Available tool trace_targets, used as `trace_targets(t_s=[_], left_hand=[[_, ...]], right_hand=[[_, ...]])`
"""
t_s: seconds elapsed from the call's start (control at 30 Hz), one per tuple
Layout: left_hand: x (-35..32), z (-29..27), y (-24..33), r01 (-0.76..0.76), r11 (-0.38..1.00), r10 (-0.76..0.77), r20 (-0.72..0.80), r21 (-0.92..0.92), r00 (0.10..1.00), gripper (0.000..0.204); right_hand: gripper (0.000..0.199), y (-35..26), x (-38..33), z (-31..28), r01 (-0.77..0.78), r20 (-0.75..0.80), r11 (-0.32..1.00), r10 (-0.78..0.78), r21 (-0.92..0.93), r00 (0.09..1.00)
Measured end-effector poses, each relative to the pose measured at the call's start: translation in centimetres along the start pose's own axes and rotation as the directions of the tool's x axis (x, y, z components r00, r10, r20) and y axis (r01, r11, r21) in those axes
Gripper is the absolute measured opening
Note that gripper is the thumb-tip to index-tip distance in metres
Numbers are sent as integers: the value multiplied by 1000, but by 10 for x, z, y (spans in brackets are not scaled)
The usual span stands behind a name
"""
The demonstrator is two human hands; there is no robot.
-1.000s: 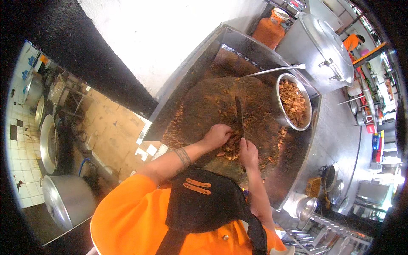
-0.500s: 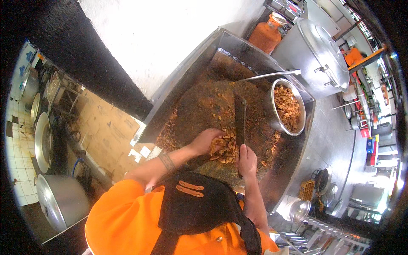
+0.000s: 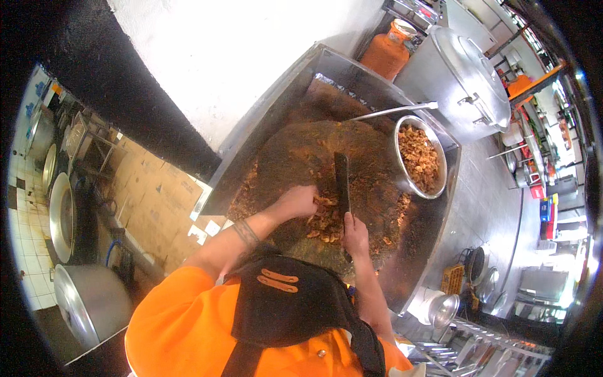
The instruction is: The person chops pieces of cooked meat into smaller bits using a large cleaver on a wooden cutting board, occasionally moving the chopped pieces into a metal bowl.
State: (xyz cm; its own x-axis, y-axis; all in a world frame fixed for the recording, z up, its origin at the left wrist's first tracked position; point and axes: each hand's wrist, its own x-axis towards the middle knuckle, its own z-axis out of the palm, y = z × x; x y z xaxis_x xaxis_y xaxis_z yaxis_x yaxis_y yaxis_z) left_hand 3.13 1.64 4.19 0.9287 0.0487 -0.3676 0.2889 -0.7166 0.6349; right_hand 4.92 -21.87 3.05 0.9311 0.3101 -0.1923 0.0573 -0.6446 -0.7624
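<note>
My right hand [image 3: 356,237] grips the handle of a long, dark-bladed cleaver [image 3: 342,179], its blade pointing away from me over a wide, round chopping block [image 3: 282,147]. To the left of the blade lies a small heap of browned, chopped meat [image 3: 325,229]. My left hand [image 3: 300,202] is closed at the far left side of that heap, fingers curled around some pieces; the fingertips are partly hidden. A steel bowl [image 3: 398,164] full of similar browned pieces stands on the right of the block, tilted slightly toward me.
Metal walls [image 3: 264,116] surround the block, with loose bits along the sides. A long metal handle [image 3: 396,111] reaches across behind the bowl. Beyond stand a large lidded pot [image 3: 449,81] and an orange gas cylinder [image 3: 386,55]. More pots [image 3: 94,301] stand at the left.
The cleaver has shifted left, closer to my left hand, and its blade now shows narrower. My left hand's fingers have curled in more. The meat heap looks more spread out.
</note>
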Motion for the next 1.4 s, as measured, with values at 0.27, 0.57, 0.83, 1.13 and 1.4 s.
trace_targets(t_s=[0.27, 0.57, 0.83, 1.13, 1.4], left_hand=[[-12, -15, 13, -193, 964, 227, -192, 184, 955, 43], [9, 33, -5, -297, 953, 266, -307, -56, 914, 34], [6, 41, -5, -261, 963, 227, -332, -61, 916, 37], [-2, 41, -9, -351, 935, 308, -356, -59, 882, 30], [-1, 43, -7, -455, 890, 419, -321, -43, 850, 30]], right_hand=[[56, -38, -23, -26, -179, 17, 969, 179, 169, 984], [55, 2, -6, 5, -57, -72, 995, 63, 78, 995], [55, -45, -22, -21, -176, -2, 960, 181, 218, 983], [54, -52, -21, -20, -86, 4, 972, 87, 217, 996], [60, -60, -26, -28, -191, 42, 939, 187, 286, 981]])
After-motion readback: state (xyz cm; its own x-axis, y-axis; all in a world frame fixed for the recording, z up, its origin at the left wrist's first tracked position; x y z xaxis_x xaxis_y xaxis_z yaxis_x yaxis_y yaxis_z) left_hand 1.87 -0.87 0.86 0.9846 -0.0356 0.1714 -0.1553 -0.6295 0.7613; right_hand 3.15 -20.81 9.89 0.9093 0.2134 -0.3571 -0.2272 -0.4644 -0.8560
